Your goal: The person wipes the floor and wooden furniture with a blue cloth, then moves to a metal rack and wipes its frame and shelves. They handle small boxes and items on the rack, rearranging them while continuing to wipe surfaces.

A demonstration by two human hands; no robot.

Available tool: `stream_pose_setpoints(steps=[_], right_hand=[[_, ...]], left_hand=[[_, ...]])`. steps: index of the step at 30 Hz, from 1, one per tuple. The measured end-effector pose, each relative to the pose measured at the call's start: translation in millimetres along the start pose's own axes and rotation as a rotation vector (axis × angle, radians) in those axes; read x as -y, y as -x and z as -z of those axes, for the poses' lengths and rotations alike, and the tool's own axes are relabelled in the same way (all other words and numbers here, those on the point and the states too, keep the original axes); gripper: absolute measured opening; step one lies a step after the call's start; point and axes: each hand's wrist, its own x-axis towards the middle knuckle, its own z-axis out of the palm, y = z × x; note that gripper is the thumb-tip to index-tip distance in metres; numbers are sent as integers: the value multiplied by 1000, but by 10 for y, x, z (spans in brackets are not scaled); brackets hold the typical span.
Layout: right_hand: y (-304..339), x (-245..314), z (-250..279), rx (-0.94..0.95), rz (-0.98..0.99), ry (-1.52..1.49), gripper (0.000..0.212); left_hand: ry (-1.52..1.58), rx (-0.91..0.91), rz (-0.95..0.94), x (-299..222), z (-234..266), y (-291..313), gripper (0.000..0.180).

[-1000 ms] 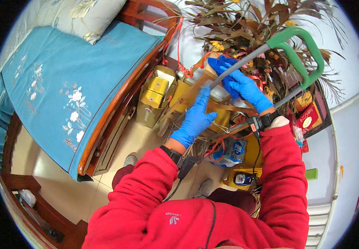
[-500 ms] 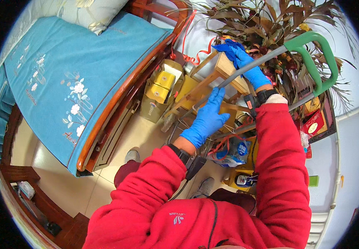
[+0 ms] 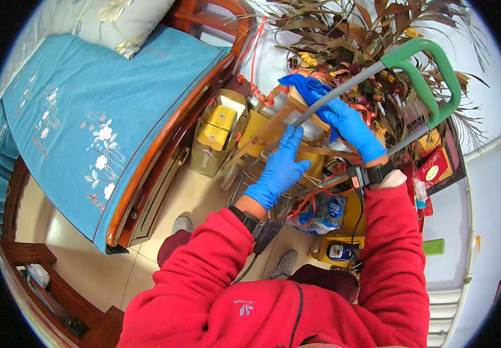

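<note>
The person's right hand (image 3: pixel 352 132) is resting on a blue cloth (image 3: pixel 303 87), which is lying over the top of a wooden legged stand (image 3: pixel 278 123), just in front of a dried flower arrangement (image 3: pixel 372 35). Its fingers are reaching forward over the cloth, their tips passing behind a grey metal tube (image 3: pixel 343 88); whether they are pinching the fabric or lying flat on it, one cannot tell. The left hand (image 3: pixel 279 171) is meeting the same tube from below with index and middle fingers pressed together, its thumb standing apart; the remaining fingers are too hidden to judge. That touch is probably steadying the frame, while the palm over the cloth is likely keeping it against the wood. The green grip (image 3: pixel 401 53) is pointing away to the right (nobody is holding it), perhaps because the frame is leaning among the crowded things.

As for counts, two gloves are covering the hands, one cloth is in use, and two lengths of tube are running down from one grip. One open carton (image 3: pixel 207 158) is holding two visible yellow packets (image 3: pixel 221 117), one patterned pillow (image 3: pixel 117 23) is sitting on the blue cover (image 3: pixel 59 116), and two shoes (image 3: pixel 182 224) are showing below.
</note>
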Motion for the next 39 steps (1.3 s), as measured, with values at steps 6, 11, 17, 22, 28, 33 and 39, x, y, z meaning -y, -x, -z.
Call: stream_pose_setpoints(steps=[6, 11, 17, 22, 28, 33, 39], right_hand=[[-519, 10, 160, -26, -276, 113, 45], [-893, -401, 268, -76, -145, 92, 45], [-862, -312, 161, -88, -151, 67, 42], [-199, -6, -46, -100, 41, -40, 33], [174, 51, -35, 90, 71, -220, 42], [7, 244, -96, 132, -22, -505, 44], [-592, 101, -100, 326, 30, -667, 38]], left_hand=[[-9, -23, -58, 27, 2, -1, 90], [68, -3, -7, -33, 23, 6, 85], [90, -13, -3, -66, 27, 14, 83], [133, 13, 12, -59, 36, 26, 84], [102, 8, -6, -32, 36, 46, 84], [72, 0, -20, -13, -9, 35, 84], [74, -8, -2, -16, -24, 22, 84]])
